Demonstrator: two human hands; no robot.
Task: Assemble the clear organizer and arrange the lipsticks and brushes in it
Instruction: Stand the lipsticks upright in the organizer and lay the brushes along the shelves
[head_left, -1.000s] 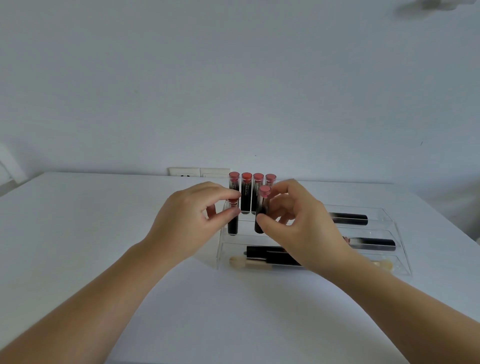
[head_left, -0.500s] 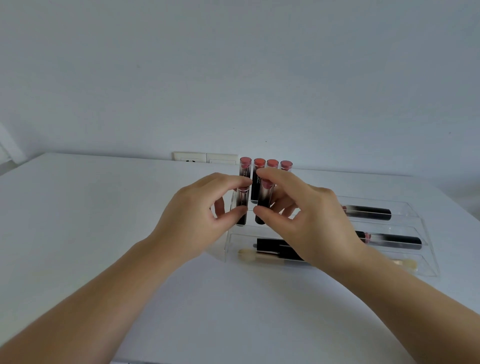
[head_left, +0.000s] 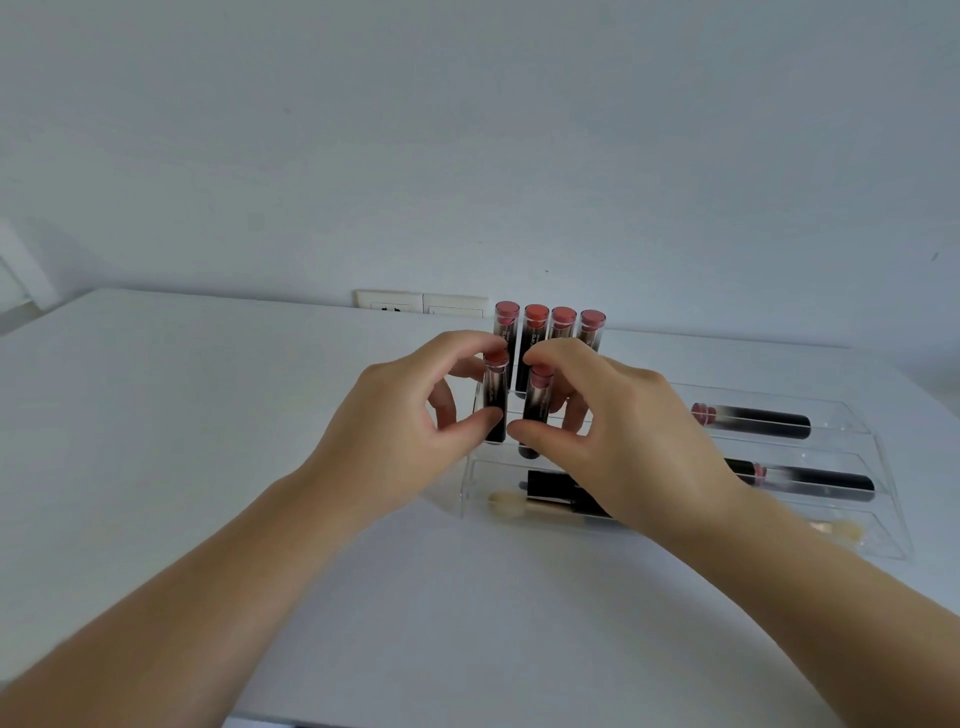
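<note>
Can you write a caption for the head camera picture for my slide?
Left hand and right hand each pinch an upright lipstick at the clear organizer.

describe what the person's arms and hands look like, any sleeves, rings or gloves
Both forearms are bare right to the frame edge, with no sleeves in view. The left hand and right hand wear no gloves, and no rings, watch or bracelets show. The visible fingernails look short and unpainted.

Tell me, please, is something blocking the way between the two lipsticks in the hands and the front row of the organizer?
Nothing visible blocks them. The left hand pinches one lipstick and the right hand another lipstick, both upright at the clear organizer, in front of the back row of four lipsticks.
</note>
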